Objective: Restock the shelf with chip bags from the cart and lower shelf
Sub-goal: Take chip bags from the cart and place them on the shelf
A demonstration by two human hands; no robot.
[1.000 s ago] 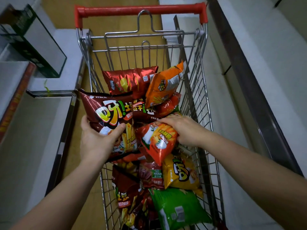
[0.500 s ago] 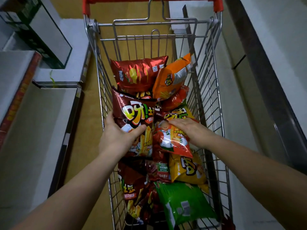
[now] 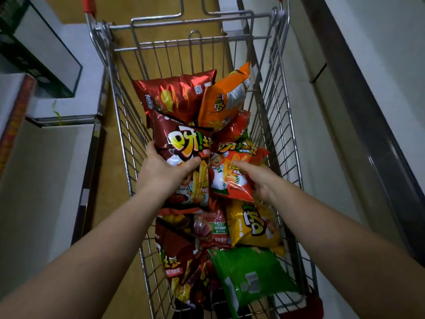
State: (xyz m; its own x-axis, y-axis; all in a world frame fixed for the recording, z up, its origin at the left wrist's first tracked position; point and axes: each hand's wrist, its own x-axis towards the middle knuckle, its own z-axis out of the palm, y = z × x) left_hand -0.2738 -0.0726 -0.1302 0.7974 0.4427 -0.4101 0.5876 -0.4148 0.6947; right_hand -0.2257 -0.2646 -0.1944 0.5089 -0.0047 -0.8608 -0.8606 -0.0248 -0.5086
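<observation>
Over the wire cart point(image 3: 287, 125): left hand point(image 3: 161, 173) gripping a dark red chip bag point(image 3: 184, 146), thumb across its front; right hand point(image 3: 257, 178) holding a small orange-red chip bag point(image 3: 230, 178) alongside. Beneath, yellow bag point(image 3: 253, 224), green bag point(image 3: 250, 272), more bags heaped.

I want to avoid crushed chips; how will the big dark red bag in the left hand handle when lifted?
The dark red chip bag looks puffed with air, so probably light for its size. Its glossy film may be slippery under the left hand, whose grip is near mid-bag. Its lower end would likely sag, and a hard squeeze could break the chips.
</observation>
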